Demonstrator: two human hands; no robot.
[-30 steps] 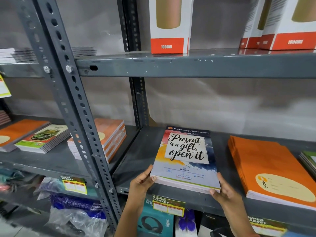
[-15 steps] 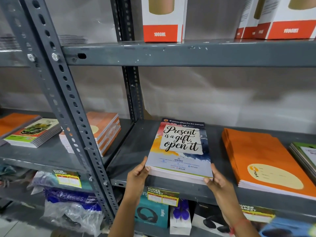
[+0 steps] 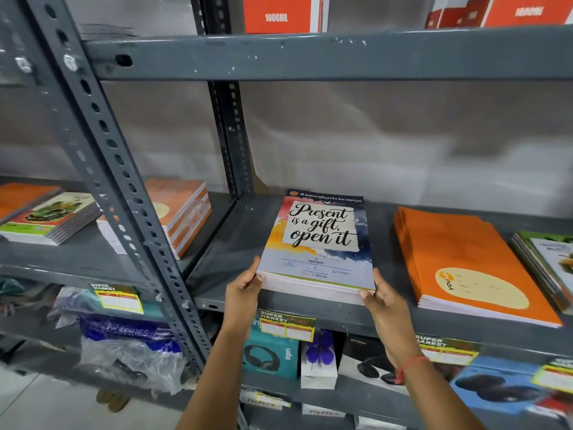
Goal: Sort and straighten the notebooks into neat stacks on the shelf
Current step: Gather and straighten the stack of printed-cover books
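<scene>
A stack of notebooks with a "Present is a gift, open it" cover (image 3: pixel 319 243) lies flat on the grey metal shelf (image 3: pixel 235 237). My left hand (image 3: pixel 243 294) grips its near left corner and my right hand (image 3: pixel 383 301) grips its near right corner. To the right lies a stack of orange notebooks (image 3: pixel 465 259), and a green-covered stack (image 3: pixel 548 262) sits at the right edge. On the neighbouring shelf bay to the left are an orange-and-white stack (image 3: pixel 183 212), a stack with a car picture (image 3: pixel 52 217) and an orange stack (image 3: pixel 21 197) at the far left.
A perforated steel upright (image 3: pixel 114 187) crosses diagonally in front of the left bay. The shelf above (image 3: pixel 310 54) carries red and white 1000ML boxes (image 3: pixel 279 13). Below are headphone boxes (image 3: pixel 271 352), plastic-wrapped goods (image 3: pixel 124 346) and yellow price tags (image 3: pixel 286 325).
The view has dipped and drawn closer to the shelf. Both hands stay on the near corners of the notebook stack, which looks pushed slightly further onto the shelf.
</scene>
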